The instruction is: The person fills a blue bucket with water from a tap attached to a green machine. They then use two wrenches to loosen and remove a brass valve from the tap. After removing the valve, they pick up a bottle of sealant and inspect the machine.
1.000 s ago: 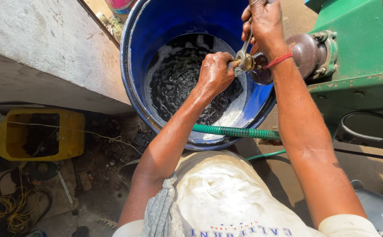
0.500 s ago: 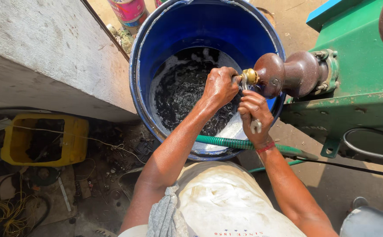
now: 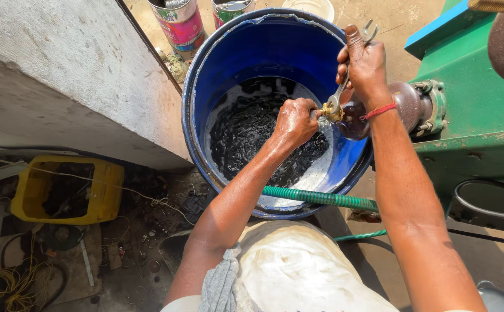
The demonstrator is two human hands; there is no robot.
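**Wrench on brass fitting above blue drum**

Left hand clenched around small brass fitting at outlet of rounded brown metal housing, directly over large blue plastic drum. Right hand clamped on shaft of silver open-ended wrench; lower end of wrench seated on fitting, upper jaw end protruding above fingers. Fitting just right of left knuckles, below right hand. Dark liquid with white foam inside drum. Green ribbed hose laid across near rim of drum. Green painted machine body to right. Yellow plastic crate on floor, well apart to left.
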